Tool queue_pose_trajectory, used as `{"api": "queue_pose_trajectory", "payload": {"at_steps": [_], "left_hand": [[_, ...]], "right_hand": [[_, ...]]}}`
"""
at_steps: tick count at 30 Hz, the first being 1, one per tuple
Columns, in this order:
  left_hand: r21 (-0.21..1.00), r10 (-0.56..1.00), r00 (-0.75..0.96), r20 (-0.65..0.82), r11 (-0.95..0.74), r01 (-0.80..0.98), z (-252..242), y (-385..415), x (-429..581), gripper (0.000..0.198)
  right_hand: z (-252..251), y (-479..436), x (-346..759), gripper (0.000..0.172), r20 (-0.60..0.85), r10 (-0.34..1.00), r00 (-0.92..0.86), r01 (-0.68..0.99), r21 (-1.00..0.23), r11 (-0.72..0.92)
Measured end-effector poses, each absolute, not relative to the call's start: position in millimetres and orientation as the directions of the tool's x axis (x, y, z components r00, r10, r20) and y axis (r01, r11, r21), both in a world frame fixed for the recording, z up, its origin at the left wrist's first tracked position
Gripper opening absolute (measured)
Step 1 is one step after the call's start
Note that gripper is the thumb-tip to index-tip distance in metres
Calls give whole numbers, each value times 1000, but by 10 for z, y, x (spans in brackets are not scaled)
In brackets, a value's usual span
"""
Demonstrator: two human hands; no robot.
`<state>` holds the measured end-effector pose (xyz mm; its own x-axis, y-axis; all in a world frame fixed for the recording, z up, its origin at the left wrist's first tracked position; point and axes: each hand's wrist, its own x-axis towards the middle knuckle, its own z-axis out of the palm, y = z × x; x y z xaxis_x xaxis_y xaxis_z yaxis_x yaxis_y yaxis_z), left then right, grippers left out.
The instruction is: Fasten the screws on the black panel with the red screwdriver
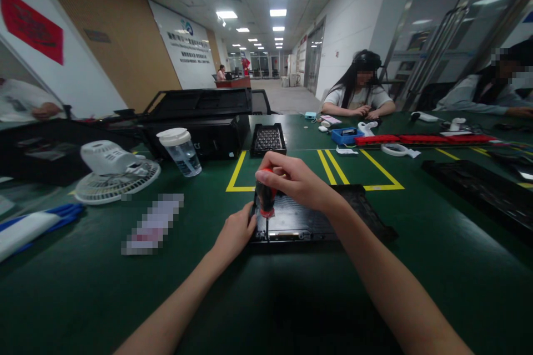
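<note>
a screwdriver [265, 195] is being gripped upright by the right hand [293, 177] at eight o'clock on a black panel [300, 221], whose nine o'clock edge is being held by the left hand [235, 233].

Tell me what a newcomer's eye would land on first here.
Likely the red-and-black screwdriver at centre, held upright over a black panel by the right hand, while the left hand holds the panel's left edge. Next, the bright yellow lines just beyond, and the white fan lying at left.
</note>
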<state>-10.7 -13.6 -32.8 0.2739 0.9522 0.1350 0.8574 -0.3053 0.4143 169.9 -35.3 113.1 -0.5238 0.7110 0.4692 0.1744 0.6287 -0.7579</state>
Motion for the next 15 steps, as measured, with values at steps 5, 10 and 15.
{"api": "queue_pose_trajectory", "payload": {"at_steps": [5,10,15], "left_hand": [[412,950,280,136,-311,857,-315,-147,-105,32],[405,948,285,140,-317,857,-333,-137,-113,32],[402,948,287,133,-317,859,-330,-140,-121,31]], "right_hand": [[1125,-349,1702,22,465,707,-533,184,-752,633],[1109,-358,1677,23,480,715,-508,220,-730,647],[1094,-364,1635,24,485,735,-475,265,-717,644]]}}
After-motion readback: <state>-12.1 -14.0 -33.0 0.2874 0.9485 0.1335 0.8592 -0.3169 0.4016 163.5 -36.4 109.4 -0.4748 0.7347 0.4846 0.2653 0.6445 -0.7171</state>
